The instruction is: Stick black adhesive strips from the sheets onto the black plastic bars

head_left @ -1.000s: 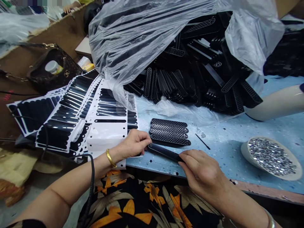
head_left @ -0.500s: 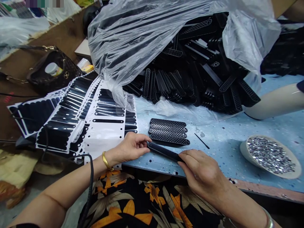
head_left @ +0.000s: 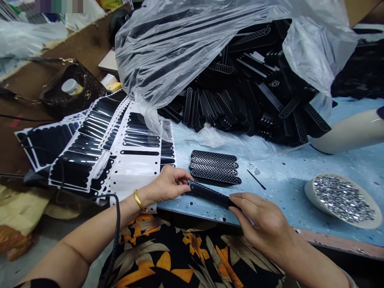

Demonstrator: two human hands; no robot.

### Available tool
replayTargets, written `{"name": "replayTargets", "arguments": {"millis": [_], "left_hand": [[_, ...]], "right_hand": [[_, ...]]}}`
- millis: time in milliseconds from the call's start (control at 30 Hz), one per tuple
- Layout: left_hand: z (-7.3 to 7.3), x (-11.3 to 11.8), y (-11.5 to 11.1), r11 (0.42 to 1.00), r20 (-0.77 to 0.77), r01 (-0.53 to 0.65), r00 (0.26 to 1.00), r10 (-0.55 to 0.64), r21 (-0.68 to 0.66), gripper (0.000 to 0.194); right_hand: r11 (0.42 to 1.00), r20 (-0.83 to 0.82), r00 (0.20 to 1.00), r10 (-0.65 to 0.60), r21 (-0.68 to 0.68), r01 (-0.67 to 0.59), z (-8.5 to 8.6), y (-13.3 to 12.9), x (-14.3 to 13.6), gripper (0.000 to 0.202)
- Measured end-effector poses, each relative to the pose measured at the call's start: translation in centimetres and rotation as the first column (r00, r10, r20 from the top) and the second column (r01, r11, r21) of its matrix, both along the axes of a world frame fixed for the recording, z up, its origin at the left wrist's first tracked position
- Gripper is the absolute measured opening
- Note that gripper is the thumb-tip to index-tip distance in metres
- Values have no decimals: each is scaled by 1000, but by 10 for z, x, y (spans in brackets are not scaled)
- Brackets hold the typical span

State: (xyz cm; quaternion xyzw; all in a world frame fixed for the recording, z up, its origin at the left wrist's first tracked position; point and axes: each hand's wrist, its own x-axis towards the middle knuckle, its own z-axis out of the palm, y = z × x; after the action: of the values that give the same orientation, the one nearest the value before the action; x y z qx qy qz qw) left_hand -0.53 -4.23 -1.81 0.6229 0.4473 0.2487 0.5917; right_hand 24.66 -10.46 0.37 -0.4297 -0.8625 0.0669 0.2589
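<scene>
A long black strip (head_left: 211, 195) with rounded ends is held between both hands near the table's front edge. My left hand (head_left: 168, 184) pinches its left end with thumb and fingers. At its right end, my right hand (head_left: 259, 218) grips it between thumb and fingers. Just behind lie several black strips with a lattice pattern (head_left: 214, 166), side by side. Left of them are white sheets (head_left: 135, 172) bearing black rounded strips. A thin black stick (head_left: 256, 179) rests to the right of the row.
A clear plastic bag (head_left: 168, 52) lies over a big heap of black pieces (head_left: 240, 96) at the back. On the right stand a white bowl (head_left: 310, 190) of small shiny parts and a pale curved object (head_left: 348, 132). A brown handbag (head_left: 54, 94) sits at left.
The held strip has tilted, so more of its patterned edge shows. My right hand has shifted slightly right with it. The whole view has also moved a little.
</scene>
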Motion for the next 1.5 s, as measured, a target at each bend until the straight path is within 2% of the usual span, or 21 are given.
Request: {"name": "replayTargets", "arguments": {"millis": [267,933,1267,1400,1500], "left_hand": [[0,0,1,1000,10,7,1000,-7,-4,15],[-2,-2,1,1000,17,-2,1000,2,-4,17],[-4,-3,3,998,39,17,999,-15,-56,18],[1,-3,4,993,28,44,999,-41,-111,17],[8,2,5,991,-30,12,999,-16,-134,18]], "right_hand": [[999,-25,999,-34,-3,34,0,-1,-1,20],[999,22,1000,6,40,-7,1,1,-5,21],[999,71,997,11,30,-13,4,2,-8,26],[1000,94,995,9,12,-10,3,1,-7,28],[1000,110,994,12,22,-14,3,1,-6,28]]}}
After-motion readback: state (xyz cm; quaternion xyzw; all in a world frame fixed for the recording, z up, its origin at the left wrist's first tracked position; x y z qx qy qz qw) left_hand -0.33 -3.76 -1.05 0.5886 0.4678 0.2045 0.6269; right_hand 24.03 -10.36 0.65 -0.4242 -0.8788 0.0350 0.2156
